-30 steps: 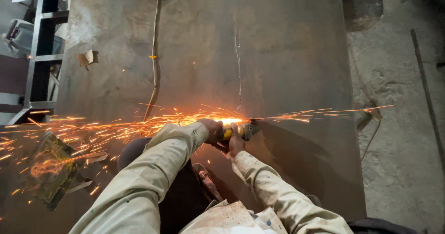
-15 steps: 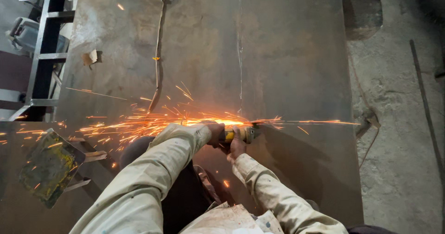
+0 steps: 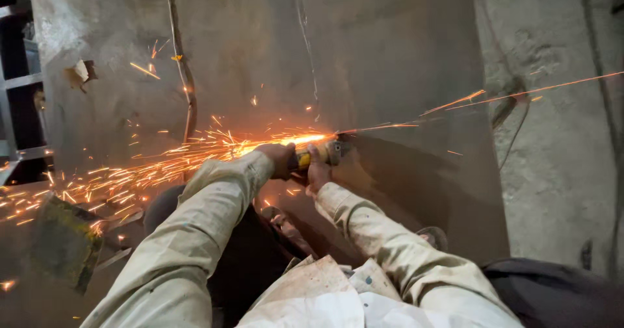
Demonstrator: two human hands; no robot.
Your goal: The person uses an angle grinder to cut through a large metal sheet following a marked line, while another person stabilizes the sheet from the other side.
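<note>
Both my hands grip an angle grinder [image 3: 325,152] with a yellow body, its disc pressed on a large grey metal sheet [image 3: 390,55] lying on the floor. My left hand [image 3: 281,159] holds the rear of the tool. My right hand [image 3: 317,170] wraps the body close to the disc. A bright stream of orange sparks [image 3: 162,165] flies left from the disc, with a few thin streaks shooting right. My sleeves are pale and dusty.
A cable [image 3: 185,74] runs up across the sheet. A dark metal frame [image 3: 23,87] stands at the far left. A greenish flat piece [image 3: 62,240] lies at lower left. Bare concrete floor [image 3: 559,172] borders the sheet on the right. A sandalled foot [image 3: 432,237] shows below.
The view has shifted closer and a little left along the sheet. Sparks keep flying left, and longer streaks now shoot to the right. Both hands stay on the grinder.
</note>
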